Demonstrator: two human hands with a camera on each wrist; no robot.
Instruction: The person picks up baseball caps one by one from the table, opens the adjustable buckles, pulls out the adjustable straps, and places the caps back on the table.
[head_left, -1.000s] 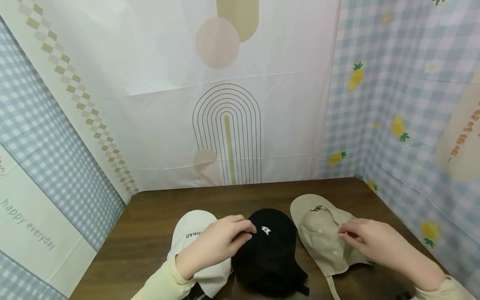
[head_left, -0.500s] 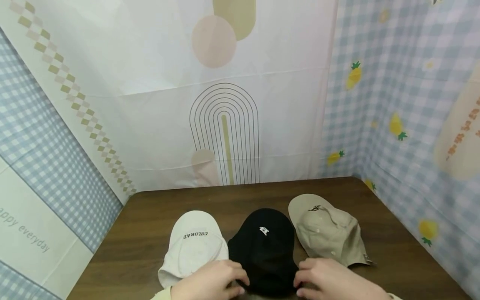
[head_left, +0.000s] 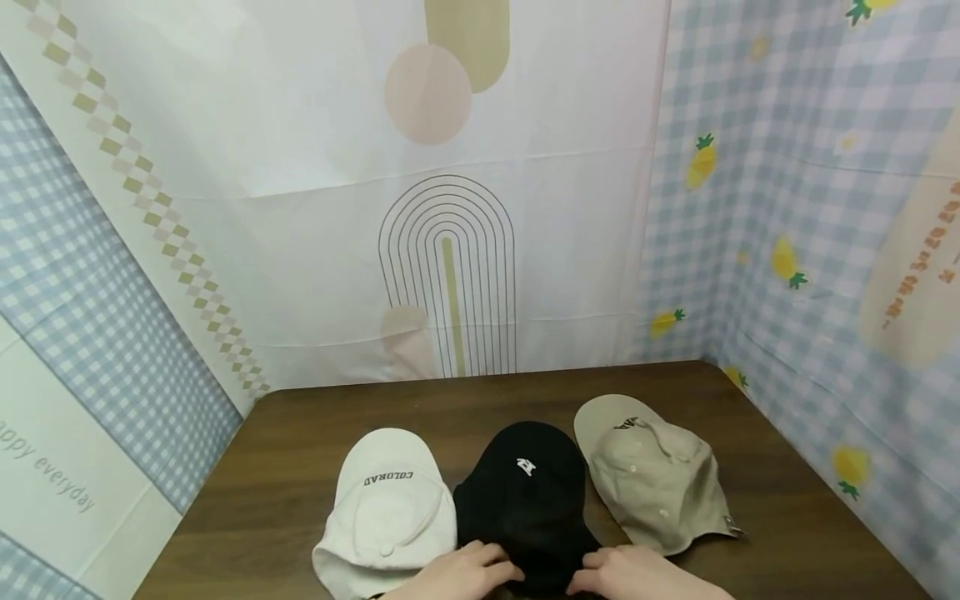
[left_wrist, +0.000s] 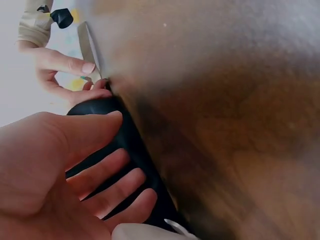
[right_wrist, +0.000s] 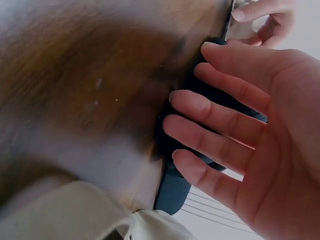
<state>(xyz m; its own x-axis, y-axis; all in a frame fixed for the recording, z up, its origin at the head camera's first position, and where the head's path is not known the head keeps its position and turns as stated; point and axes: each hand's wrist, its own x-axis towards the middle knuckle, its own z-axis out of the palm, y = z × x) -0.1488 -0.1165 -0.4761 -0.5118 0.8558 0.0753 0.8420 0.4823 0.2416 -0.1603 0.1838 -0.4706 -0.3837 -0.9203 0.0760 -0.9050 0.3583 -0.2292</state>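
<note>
My left hand (head_left: 471,573) and right hand (head_left: 636,573) are now down at the near end of the black cap (head_left: 525,492), one at either side, fingers loose and only lightly bent, whereas a second ago my right was over the beige cap (head_left: 652,475). The black cap lies on the table (head_left: 270,450) between that one and the white cap (head_left: 390,508), whose lettering my left arm no longer partly covers.

Three caps (head_left: 525,492) (plus one table (head_left: 240,508)).
</note>
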